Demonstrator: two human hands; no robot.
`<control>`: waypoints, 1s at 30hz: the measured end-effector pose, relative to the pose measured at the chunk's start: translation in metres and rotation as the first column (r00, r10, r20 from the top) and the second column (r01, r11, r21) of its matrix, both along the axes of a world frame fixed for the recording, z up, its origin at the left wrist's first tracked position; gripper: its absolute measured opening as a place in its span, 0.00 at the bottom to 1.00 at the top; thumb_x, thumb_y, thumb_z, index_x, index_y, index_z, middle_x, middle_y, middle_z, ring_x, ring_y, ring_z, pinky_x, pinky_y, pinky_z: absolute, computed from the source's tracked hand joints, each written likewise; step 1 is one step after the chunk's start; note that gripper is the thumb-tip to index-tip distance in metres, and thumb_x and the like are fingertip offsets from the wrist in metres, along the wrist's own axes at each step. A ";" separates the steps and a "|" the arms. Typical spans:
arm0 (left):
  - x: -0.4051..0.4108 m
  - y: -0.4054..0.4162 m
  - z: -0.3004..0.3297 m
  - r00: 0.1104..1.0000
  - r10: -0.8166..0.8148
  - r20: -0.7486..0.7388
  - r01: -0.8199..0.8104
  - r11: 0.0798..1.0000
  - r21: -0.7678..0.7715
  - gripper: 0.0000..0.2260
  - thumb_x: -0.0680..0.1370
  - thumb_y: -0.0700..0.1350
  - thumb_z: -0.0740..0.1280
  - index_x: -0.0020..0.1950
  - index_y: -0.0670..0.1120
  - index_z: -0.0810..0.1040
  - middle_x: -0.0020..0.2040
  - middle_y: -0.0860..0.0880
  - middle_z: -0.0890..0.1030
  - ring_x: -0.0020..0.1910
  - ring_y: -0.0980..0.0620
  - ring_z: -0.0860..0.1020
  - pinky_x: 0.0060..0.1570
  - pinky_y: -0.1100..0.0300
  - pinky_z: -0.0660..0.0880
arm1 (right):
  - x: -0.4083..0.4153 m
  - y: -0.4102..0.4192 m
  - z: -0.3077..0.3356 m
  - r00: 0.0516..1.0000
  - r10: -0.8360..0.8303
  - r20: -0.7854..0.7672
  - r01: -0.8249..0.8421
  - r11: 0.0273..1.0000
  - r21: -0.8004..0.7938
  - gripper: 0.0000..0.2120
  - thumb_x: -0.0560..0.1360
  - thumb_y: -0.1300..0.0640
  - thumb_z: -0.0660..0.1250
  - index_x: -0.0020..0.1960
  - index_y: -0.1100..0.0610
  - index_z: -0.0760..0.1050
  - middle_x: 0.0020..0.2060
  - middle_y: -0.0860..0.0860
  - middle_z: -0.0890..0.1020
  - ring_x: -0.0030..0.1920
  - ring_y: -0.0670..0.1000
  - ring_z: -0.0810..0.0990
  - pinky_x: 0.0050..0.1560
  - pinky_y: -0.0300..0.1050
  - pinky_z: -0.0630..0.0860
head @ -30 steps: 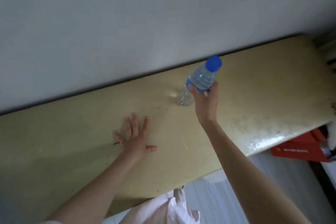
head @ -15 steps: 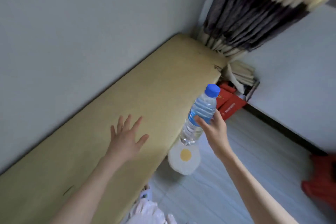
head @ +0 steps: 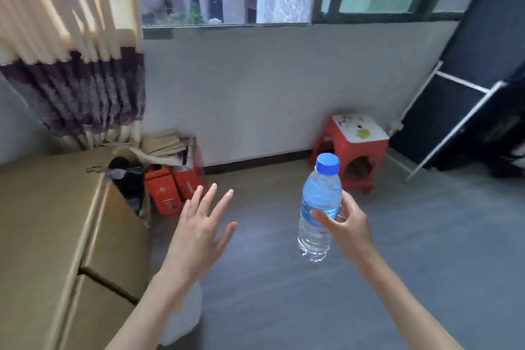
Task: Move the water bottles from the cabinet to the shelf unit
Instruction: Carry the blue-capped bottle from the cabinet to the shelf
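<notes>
Head view, nearest first: the left hand hangs in the air with its fingers spread and straight, holding nothing, just beside the front edge of the tan cabinet at the left. A little farther out, the right hand grips a water bottle round its blue-labelled middle, thumb across the front and fingers curled behind; the bottle is upright, blue cap on, carried over the grey floor and clear of any surface. So one bottle is off the cabinet and in transit, which I judge to be the middle of a carry. What shows of the cabinet top is bare, but most of it lies out of frame, so I cannot tell whether more bottles wait there. Beyond stand a red stool, red boxes by the curtain, and a dark white-edged frame leaning at the far right; whether that is the shelf unit is unclear. Setting the bottle down is not yet done.
</notes>
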State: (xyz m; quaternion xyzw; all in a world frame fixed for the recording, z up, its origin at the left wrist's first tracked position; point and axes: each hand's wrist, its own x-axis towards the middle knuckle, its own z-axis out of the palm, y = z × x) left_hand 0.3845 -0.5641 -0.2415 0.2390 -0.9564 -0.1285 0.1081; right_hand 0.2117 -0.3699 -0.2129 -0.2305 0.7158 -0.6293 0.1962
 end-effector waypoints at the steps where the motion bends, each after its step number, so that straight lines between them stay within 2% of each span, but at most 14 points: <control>1: -0.030 0.017 0.002 0.998 -0.062 0.002 0.062 0.998 -0.010 0.28 0.77 0.63 0.44 0.70 0.50 0.64 0.68 0.40 0.69 0.68 0.37 0.65 0.62 0.39 0.68 | -0.018 0.027 0.001 0.998 -0.060 -0.010 0.060 0.998 0.004 0.23 0.65 0.63 0.75 0.57 0.53 0.73 0.46 0.43 0.81 0.42 0.34 0.79 0.40 0.27 0.73; 5: -0.142 0.083 0.011 0.953 -0.301 0.020 0.302 0.952 -0.047 0.28 0.77 0.63 0.44 0.71 0.51 0.62 0.69 0.41 0.68 0.69 0.37 0.63 0.62 0.39 0.67 | -0.076 0.127 0.002 0.952 -0.306 -0.035 0.306 0.952 0.014 0.21 0.67 0.63 0.73 0.57 0.53 0.72 0.47 0.44 0.81 0.42 0.34 0.79 0.42 0.27 0.73; 10: -0.269 0.163 0.016 0.849 -0.527 0.041 0.528 0.845 -0.084 0.29 0.76 0.64 0.41 0.71 0.52 0.61 0.70 0.42 0.67 0.70 0.37 0.62 0.64 0.40 0.64 | -0.138 0.228 -0.002 0.835 -0.551 0.006 0.551 0.835 -0.011 0.14 0.66 0.61 0.75 0.48 0.52 0.74 0.42 0.48 0.83 0.40 0.40 0.81 0.41 0.32 0.76; 13: -0.341 0.211 0.007 0.771 -0.635 0.042 0.636 0.768 -0.077 0.29 0.76 0.64 0.41 0.71 0.52 0.62 0.70 0.42 0.67 0.70 0.36 0.62 0.64 0.38 0.64 | -0.178 0.277 -0.006 0.748 -0.663 0.038 0.664 0.748 -0.015 0.22 0.59 0.49 0.76 0.50 0.51 0.75 0.44 0.48 0.83 0.44 0.45 0.82 0.45 0.38 0.78; 14: -0.365 0.227 0.004 0.745 -0.666 0.045 0.667 0.742 -0.074 0.29 0.76 0.65 0.41 0.71 0.52 0.62 0.70 0.42 0.67 0.70 0.36 0.62 0.63 0.38 0.65 | -0.194 0.291 -0.007 0.722 -0.691 0.041 0.692 0.722 -0.014 0.23 0.58 0.48 0.75 0.50 0.51 0.75 0.44 0.48 0.83 0.45 0.46 0.82 0.47 0.40 0.78; 16: -0.417 0.256 -0.002 0.693 -0.720 0.047 0.721 0.689 -0.076 0.30 0.76 0.65 0.41 0.71 0.51 0.63 0.70 0.42 0.68 0.70 0.36 0.62 0.63 0.38 0.65 | -0.229 0.320 -0.009 0.673 -0.739 0.032 0.740 0.672 -0.014 0.21 0.60 0.52 0.75 0.51 0.51 0.74 0.45 0.48 0.83 0.46 0.46 0.82 0.47 0.40 0.77; 20: -0.527 0.310 0.001 0.600 -0.799 0.033 0.798 0.597 -0.080 0.31 0.75 0.65 0.39 0.71 0.51 0.62 0.70 0.41 0.67 0.70 0.35 0.62 0.64 0.38 0.62 | -0.308 0.373 -0.006 0.574 -0.818 -0.004 0.818 0.574 -0.031 0.16 0.67 0.62 0.73 0.52 0.54 0.74 0.44 0.47 0.82 0.40 0.38 0.80 0.41 0.29 0.75; 26: -0.665 0.401 0.013 0.453 -0.891 0.026 0.890 0.450 -0.070 0.30 0.76 0.65 0.42 0.70 0.50 0.63 0.69 0.40 0.68 0.69 0.35 0.62 0.63 0.38 0.65 | -0.398 0.451 0.001 0.425 -0.905 0.014 0.904 0.424 -0.058 0.16 0.68 0.64 0.72 0.54 0.59 0.73 0.43 0.46 0.82 0.40 0.37 0.81 0.39 0.29 0.74; 30: -0.731 0.467 0.002 0.354 -0.934 0.038 0.935 0.353 -0.042 0.29 0.76 0.64 0.46 0.71 0.51 0.62 0.70 0.42 0.67 0.71 0.37 0.60 0.66 0.40 0.62 | -0.446 0.507 -0.009 0.323 -0.946 0.021 0.946 0.322 -0.049 0.17 0.68 0.66 0.72 0.55 0.60 0.73 0.45 0.47 0.81 0.40 0.36 0.80 0.40 0.29 0.74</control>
